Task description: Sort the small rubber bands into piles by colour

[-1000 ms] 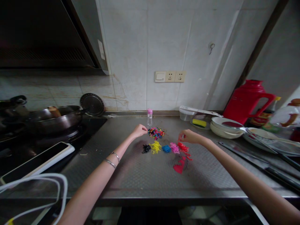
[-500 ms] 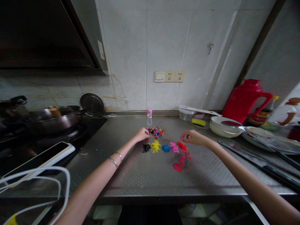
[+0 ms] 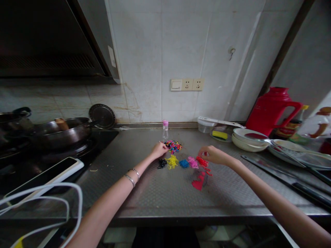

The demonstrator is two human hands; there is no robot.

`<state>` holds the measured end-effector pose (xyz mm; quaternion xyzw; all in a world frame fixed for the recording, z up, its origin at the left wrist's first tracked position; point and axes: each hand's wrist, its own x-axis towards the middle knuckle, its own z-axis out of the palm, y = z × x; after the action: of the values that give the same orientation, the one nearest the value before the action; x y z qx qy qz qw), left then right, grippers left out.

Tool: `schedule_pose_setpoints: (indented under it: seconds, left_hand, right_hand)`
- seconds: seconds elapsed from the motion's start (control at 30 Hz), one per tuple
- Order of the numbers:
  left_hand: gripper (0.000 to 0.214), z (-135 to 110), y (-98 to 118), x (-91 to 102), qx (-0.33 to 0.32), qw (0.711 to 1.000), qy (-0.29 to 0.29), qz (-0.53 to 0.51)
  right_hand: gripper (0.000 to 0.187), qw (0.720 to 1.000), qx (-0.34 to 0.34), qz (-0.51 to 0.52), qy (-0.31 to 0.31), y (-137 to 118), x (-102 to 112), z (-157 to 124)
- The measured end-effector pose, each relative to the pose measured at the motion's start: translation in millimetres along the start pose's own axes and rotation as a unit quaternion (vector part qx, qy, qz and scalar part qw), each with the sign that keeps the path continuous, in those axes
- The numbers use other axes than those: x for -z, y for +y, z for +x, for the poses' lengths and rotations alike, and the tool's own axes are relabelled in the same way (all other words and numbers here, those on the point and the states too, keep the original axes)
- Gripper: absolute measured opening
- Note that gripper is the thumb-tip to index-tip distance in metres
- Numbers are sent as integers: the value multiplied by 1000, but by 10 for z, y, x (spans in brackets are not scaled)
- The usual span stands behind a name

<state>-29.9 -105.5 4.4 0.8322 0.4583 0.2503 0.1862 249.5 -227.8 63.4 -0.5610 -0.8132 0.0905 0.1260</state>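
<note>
On the steel counter [image 3: 160,193] lies a mixed pile of small coloured rubber bands [image 3: 173,146]. In front of it sit sorted heaps: black [image 3: 161,163], yellow [image 3: 171,161], blue [image 3: 183,163], pink [image 3: 192,162] and red [image 3: 202,162]. My left hand [image 3: 159,150] is closed in a pinch at the mixed pile's left edge; what it holds is too small to name. My right hand [image 3: 212,154] is closed in a pinch just above the red heap, with something small and red at the fingertips. A small clear bottle with a pink cap [image 3: 165,129] stands behind the pile.
A red lid-like piece [image 3: 198,183] lies near the front. At the right are stacked white bowls [image 3: 248,139], a red thermos jug [image 3: 271,109], a yellow sponge [image 3: 219,135] and a knife [image 3: 289,181]. A wok [image 3: 62,132] sits on the stove at left, with a white-edged device [image 3: 46,175] nearby.
My left hand has slid down and right along the mixed pile's left edge. My right hand rose slightly, then came back down to the red heap.
</note>
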Motion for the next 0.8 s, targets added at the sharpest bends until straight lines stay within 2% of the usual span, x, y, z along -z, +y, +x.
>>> schedule_pose_setpoints:
  seconds: [0.33, 0.63, 0.8]
  left_hand:
    - [29, 15, 7, 23, -5, 999, -13, -53]
    - [28, -32, 1, 124, -37, 997, 8, -71]
    - [27, -120, 96, 155, -30, 995, 11, -96]
  right_hand:
    - [23, 1000, 5, -11, 9, -84, 3, 45]
    - [21, 1000, 15, 6, 3, -129, -47, 54]
    - [22, 1000, 20, 10, 9, -138, -71, 74]
